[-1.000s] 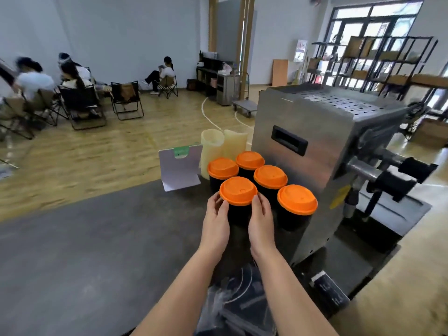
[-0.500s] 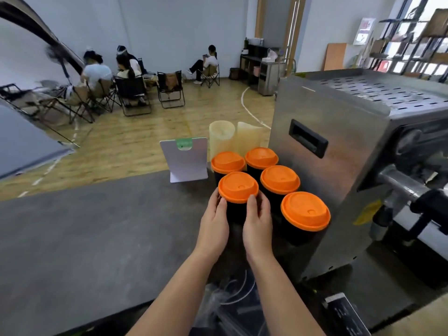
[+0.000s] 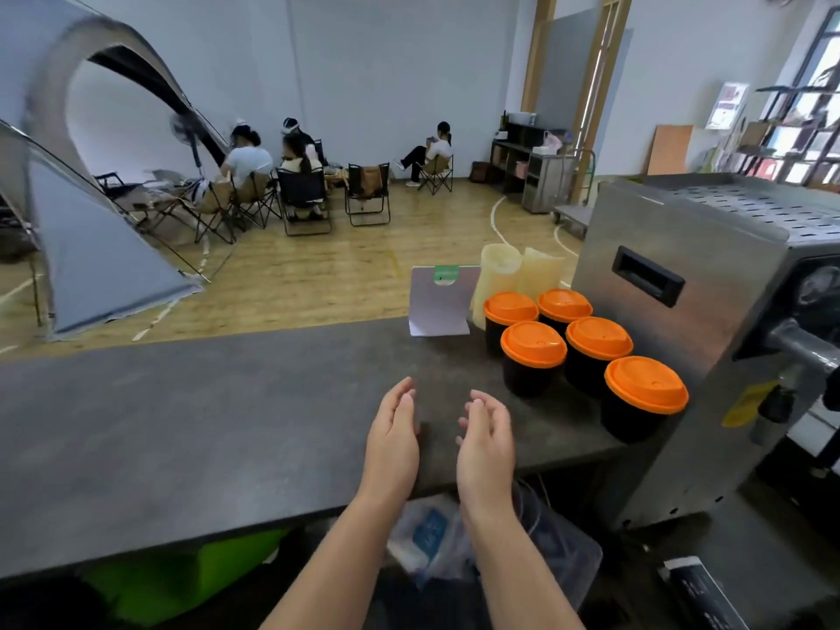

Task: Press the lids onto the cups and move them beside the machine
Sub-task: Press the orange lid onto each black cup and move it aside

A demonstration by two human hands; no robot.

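Both hands are empty: the left hand [image 3: 392, 441] and the right hand [image 3: 485, 441] hover just above the near edge of the dark grey stone-look counter [image 3: 182, 425], palms turned toward each other, fingers loosely spread, gripping nothing and touching no cup. Beyond them, toward the counter's right end, stand five black paper cups with orange plastic lids; the nearest of the left pair [image 3: 532, 356] is close to the fingertips but clear of them, the one at the near right [image 3: 644, 396] sits by the counter's near edge, and three more [image 3: 598, 350] are ranked behind. All five are capped and grouped just beside the side wall of the boxy stainless-steel machine [image 3: 691, 320]. Behind them are a small white card stand with a green tab [image 3: 440, 300] and two stacks of translucent cream cups [image 3: 520, 270]. Judging from this, the placing step looks complete for these cups. No unlidded cup is in view, so any next move would call for finding more cups to cap.
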